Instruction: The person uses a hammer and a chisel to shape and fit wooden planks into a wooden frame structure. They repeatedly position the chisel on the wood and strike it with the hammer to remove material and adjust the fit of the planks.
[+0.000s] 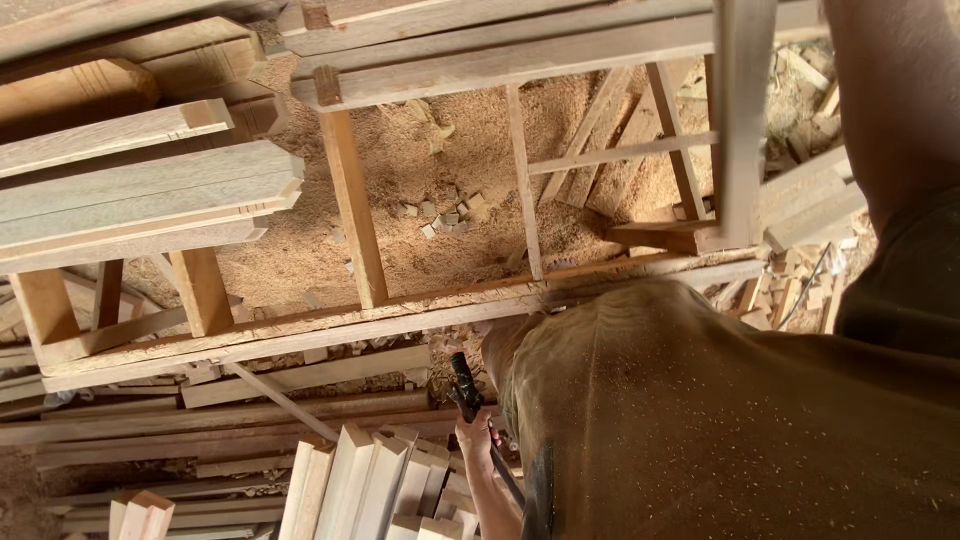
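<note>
My left hand (474,438) reaches in from the bottom edge, shut on the grip of a black tool (463,385) with a dark hose trailing down from it. It sits just below the long rail (300,335) of a wooden frame, beside my sawdust-covered brown garment (700,420). Crosspieces (352,205) run up from the rail to a far rail (500,55). Only my right arm (890,100) shows, at the top right; the hand is out of frame. An upright pale board (742,120) stands next to that arm.
Sawdust (440,170) and small offcuts (450,212) cover the floor under the frame. Thick planks (150,190) are stacked at the left. Pale cut timbers (370,480) lie beside my left hand, long battens (200,420) to their left. Scrap wood (800,290) is heaped at the right.
</note>
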